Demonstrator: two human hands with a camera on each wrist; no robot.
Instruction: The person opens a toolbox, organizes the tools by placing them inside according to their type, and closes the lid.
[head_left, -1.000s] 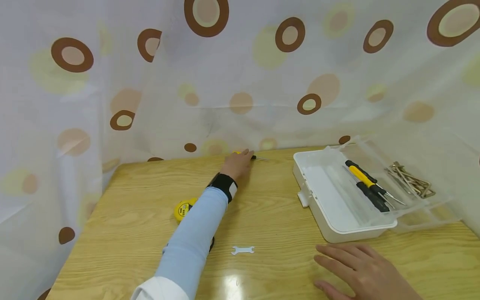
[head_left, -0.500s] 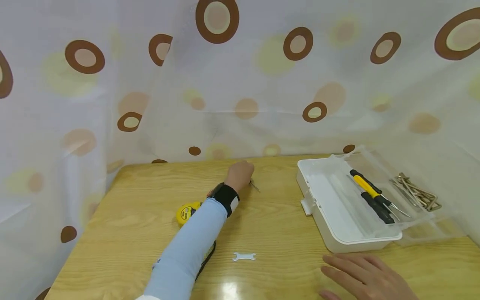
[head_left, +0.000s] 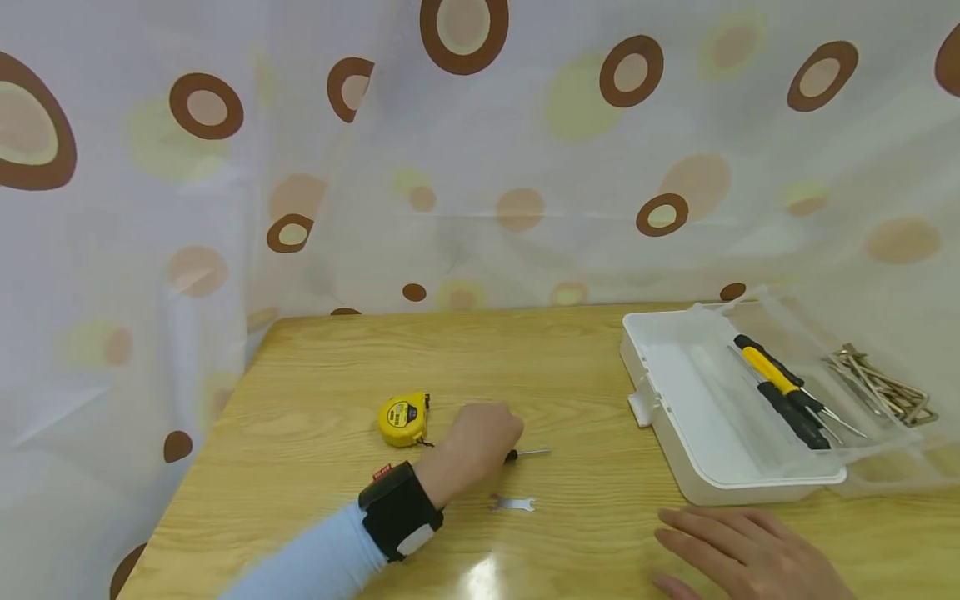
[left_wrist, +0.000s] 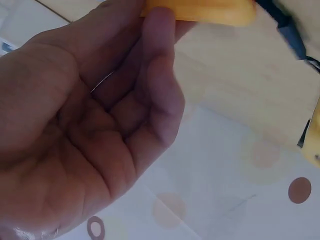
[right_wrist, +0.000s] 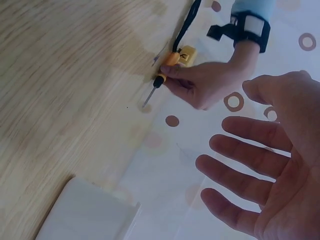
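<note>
My left hand grips a small screwdriver low over the middle of the table. Its black collar and thin metal shaft poke out to the right of the fist. The yellow-orange screwdriver handle shows past the thumb in the right wrist view, and at the top edge of the left wrist view. Just behind the hand lies a yellow tape measure with a black strap. A small flat open-ended wrench rests in front of the fist. My right hand holds nothing, fingers spread, near the box's front.
A white toolbox stands at the right with its clear lid folded back. On the lid's clear tray lie several screwdrivers and a pile of metal hex keys. A patterned curtain hangs behind the table.
My left hand has picked up the screwdriver at the table's back edge and brought it toward me, beside the tape measure and wrench. The right hand stays in much the same place.
</note>
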